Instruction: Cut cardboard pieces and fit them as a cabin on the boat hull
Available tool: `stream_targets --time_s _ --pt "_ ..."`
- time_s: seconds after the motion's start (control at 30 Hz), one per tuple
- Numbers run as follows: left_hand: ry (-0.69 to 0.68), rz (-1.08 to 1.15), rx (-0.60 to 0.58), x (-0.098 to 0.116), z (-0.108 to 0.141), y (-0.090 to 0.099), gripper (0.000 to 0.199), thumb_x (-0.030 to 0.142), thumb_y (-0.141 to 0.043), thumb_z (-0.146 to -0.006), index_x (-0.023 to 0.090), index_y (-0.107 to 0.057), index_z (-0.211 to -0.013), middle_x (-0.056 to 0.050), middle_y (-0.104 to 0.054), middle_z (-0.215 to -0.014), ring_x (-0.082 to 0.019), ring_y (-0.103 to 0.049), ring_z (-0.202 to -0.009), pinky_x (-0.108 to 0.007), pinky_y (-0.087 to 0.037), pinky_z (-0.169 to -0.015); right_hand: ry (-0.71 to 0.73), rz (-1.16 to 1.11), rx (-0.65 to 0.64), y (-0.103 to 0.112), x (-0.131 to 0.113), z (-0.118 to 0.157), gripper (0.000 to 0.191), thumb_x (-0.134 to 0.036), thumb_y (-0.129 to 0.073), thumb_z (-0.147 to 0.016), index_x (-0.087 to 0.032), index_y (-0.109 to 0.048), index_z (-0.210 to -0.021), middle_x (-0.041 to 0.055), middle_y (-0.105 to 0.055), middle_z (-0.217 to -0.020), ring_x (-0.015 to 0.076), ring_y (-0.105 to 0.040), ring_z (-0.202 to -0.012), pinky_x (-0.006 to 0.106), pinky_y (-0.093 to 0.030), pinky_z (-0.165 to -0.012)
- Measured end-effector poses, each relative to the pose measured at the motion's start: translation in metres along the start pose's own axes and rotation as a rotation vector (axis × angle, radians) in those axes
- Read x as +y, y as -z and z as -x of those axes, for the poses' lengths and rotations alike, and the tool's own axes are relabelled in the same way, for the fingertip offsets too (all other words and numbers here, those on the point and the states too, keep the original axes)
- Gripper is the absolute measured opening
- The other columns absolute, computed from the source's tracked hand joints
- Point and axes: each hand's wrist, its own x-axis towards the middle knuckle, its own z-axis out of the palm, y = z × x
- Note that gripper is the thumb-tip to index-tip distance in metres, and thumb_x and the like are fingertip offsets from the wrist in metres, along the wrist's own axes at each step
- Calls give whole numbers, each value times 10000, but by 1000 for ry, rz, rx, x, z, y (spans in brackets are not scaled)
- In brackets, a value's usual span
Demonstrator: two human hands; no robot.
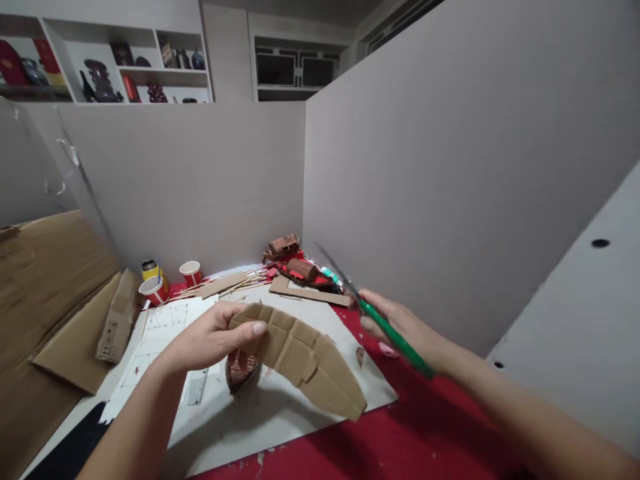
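cardboard strip (327, 377): matt, creased across its surface. scissors (395, 338): smooth green plastic handles, grey metal blades. sheets (167, 317): thin white paper. small brown piece (242, 372): rough, finely textured. partition (425, 167): smooth and matt. box (116, 330): plain matt cardboard.

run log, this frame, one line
left hand: holds curved cardboard strip | right hand: holds green-handled bladed tool | blade: apart from strip | below strip: white board

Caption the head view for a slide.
Left hand holds a curved brown cardboard strip above a white board; right hand holds green-handled metal scissors.
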Motion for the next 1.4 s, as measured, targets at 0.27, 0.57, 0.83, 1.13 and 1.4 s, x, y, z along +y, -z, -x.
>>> stream_targets --time_s 0.27,0.57,0.83,1.13,1.4 --pt "18 -17 -27 6 3 -10 344 460 -620 -894 159 -581 -732 41 -517 -560 -79 -454 -489 -201 -359 -469 172 333 -276 16 -60 6 320 -438 -721 -758 -214 -511 -847 30 -625 -825 187 -516 -685 294 -393 -626" --pt "17 -192 -55 9 7 -13 272 430 -586 -924 170 -664 -913 52 -468 -598 -80 -407 -526 -206 -350 -505 244 340 -286 10 -62 8 387 -494 -766 -737 -200 -546 -858 39 -643 -872 199 -566 -737 301 -407 -665" --pt "-6 -165 -161 13 6 -14 326 389 -572 -932 162 -556 -700 61 -326 -605 -81 -275 -558 -216 -250 -483 248 228 -353 4 -51 11 434 -603 -712 -766 -227 -603 -953 38 -684 -863 200 -585 -708 286 -373 -621" --pt "28 -170 -209 13 2 -16 307 396 -581 -909 160 -587 -713 49 -334 -615 -92 -271 -569 -228 -241 -483 289 312 -278 -9 -40 23 559 -761 -536 -804 -210 -610 -863 49 -650 -682 195 -535 -579 292 -300 -553" --pt "116 -89 -195 -3 -9 -10 304 449 -612 -889 153 -678 -867 18 -545 -638 -81 -424 -509 -194 -357 -449 174 234 -200 -29 -12 30 451 -650 -512 -881 -212 -560 -786 -11 -547 -567 144 -457 -497 273 -314 -535"
